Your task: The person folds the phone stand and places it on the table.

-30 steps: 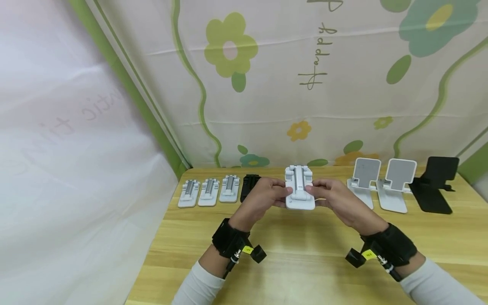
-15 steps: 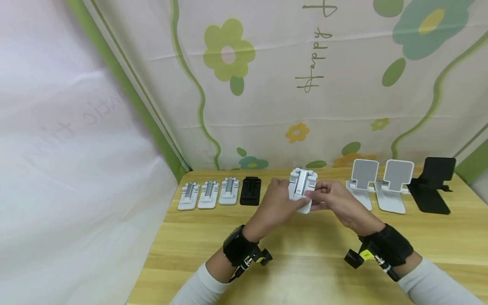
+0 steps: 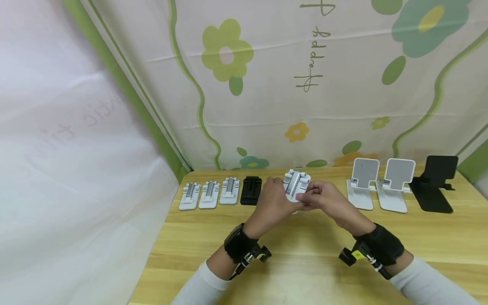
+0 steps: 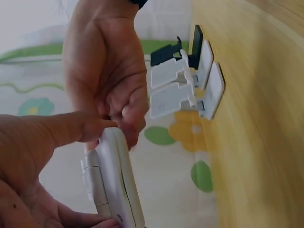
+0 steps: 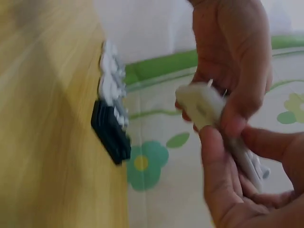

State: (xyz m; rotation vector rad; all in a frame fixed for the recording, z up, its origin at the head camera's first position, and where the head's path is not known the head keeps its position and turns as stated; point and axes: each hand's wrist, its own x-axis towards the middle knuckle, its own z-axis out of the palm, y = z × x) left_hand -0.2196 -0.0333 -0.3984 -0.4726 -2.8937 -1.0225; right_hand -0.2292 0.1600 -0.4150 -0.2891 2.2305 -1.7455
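Observation:
Both hands hold a folded white phone stand (image 3: 294,185) up over the back of the table, tilted, with its grey-and-white hinge side facing up in the head view. My left hand (image 3: 271,202) grips its left side, thumb along the near edge. From the right, my right hand (image 3: 327,198) pinches the near right edge between thumb and fingers. In the left wrist view the folded stand (image 4: 118,178) appears edge-on, its two plates lying close together. The right wrist view shows the pale base (image 5: 202,105) of the stand, with fingers of both hands around it.
Left along the table's back lie several folded phone stands: white ones (image 3: 209,195) and a black one (image 3: 250,190) nearest my left hand. Unfolded stands, two white (image 3: 393,199) and one black (image 3: 432,199), stand at the right. A flowered curtain (image 3: 267,97) hangs behind the wooden table (image 3: 305,258).
My left hand has shifted right and come round the stand's near edge. The stand has turned and tilted, its near end swinging left, and the black folded stand now shows more fully.

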